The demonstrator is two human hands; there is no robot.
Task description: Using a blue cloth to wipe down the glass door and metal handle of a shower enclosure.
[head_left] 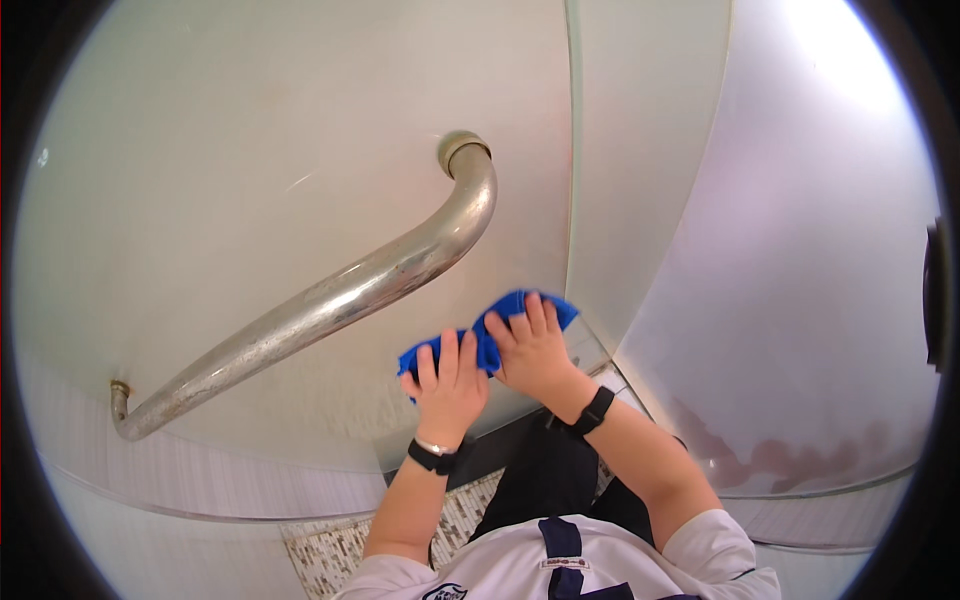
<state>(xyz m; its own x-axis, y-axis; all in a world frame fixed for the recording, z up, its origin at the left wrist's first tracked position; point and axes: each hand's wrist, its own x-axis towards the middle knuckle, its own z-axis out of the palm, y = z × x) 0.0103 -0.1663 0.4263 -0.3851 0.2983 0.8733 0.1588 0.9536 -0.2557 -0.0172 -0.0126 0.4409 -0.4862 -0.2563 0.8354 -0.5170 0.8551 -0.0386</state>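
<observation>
Both forearms reach up from the lower edge, palms down at center. The left hand (450, 385) and right hand (535, 362) press a blue cloth (486, 348) against a pale glossy panel (300, 110), fingers slightly apart and laid flat over it. A worn metal handle (330, 298) slants across the left half; mosaic tiling (335, 545) shows at lower left.

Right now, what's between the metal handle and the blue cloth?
Just a stretch of pale panel: in the head view it shows between the metal handle and the blue cloth.
</observation>
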